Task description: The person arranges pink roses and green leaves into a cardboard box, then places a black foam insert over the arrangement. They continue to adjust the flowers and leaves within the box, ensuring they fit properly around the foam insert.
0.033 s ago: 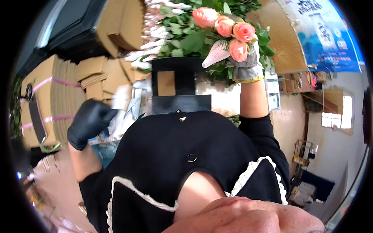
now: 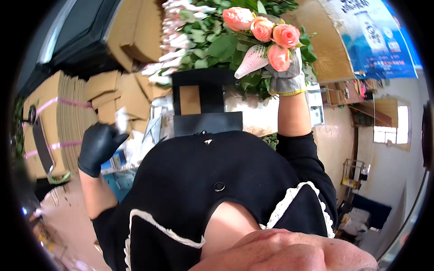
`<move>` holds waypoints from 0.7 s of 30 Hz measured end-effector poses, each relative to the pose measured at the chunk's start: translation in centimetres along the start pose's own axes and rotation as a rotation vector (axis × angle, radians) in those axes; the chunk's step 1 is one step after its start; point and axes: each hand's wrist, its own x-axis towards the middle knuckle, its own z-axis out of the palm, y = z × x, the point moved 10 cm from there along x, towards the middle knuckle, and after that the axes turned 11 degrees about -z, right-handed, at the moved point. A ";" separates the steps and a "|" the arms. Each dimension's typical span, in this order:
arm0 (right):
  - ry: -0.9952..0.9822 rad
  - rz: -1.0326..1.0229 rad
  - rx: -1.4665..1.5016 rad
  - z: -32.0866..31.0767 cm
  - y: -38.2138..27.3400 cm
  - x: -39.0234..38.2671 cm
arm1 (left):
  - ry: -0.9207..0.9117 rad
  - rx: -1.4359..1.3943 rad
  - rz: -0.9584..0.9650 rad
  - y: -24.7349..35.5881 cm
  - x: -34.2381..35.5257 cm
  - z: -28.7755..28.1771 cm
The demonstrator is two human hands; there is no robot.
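Nearest the camera lay the person's own black garment (image 2: 212, 180) with its white trim; out of it rose both forearms. The left hand (image 2: 98, 147), in a black glove, had its fingers curled loosely by a scrap of white paper (image 2: 121, 121); whether it actually pinched the paper could not be told. The right hand (image 2: 289, 74), in a grey glove with a yellow cuff, was closed around the stems of a small bunch of pink roses (image 2: 266, 34), held up above the black stand (image 2: 205, 106); four pink blooms could be counted in it, plus one bud in a white mesh sleeve (image 2: 251, 62). The step looked like gathering stems into a bunch; adding another would seem to call for keeping the heads level while the free hand fetched a stem. Farther off lay a heap of sleeved roses (image 2: 176, 40) and foliage, too many to count; beyond, stacks of flat cardboard (image 2: 58, 122) and one blue poster (image 2: 375, 36) on the wall.
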 end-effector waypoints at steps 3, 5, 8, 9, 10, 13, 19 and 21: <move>0.085 -0.052 0.330 -1.4 -0.7 0.7 | 0.026 -0.059 0.068 3.1 1.0 -0.9; 0.107 -0.086 0.444 -1.5 -0.7 1.0 | 0.134 -0.335 0.212 10.0 5.5 -3.0; 0.035 -0.090 0.402 -0.4 -1.4 0.6 | 0.284 -0.516 0.431 19.2 8.6 -8.0; -0.020 -0.092 0.403 0.7 -1.7 0.9 | 0.396 -0.492 0.479 21.1 8.9 -9.4; -0.025 -0.139 0.479 0.7 -1.6 1.2 | 0.445 -0.452 0.523 22.0 8.4 -10.2; -0.112 -0.328 0.584 1.2 -2.9 1.5 | 0.569 -0.358 0.718 23.6 6.2 -11.6; -0.542 -0.242 0.950 2.4 -11.9 2.5 | 0.339 0.002 0.252 6.6 4.4 -2.9; -0.489 -0.232 0.993 2.1 -12.1 2.6 | 0.215 0.185 0.055 0.5 3.4 0.7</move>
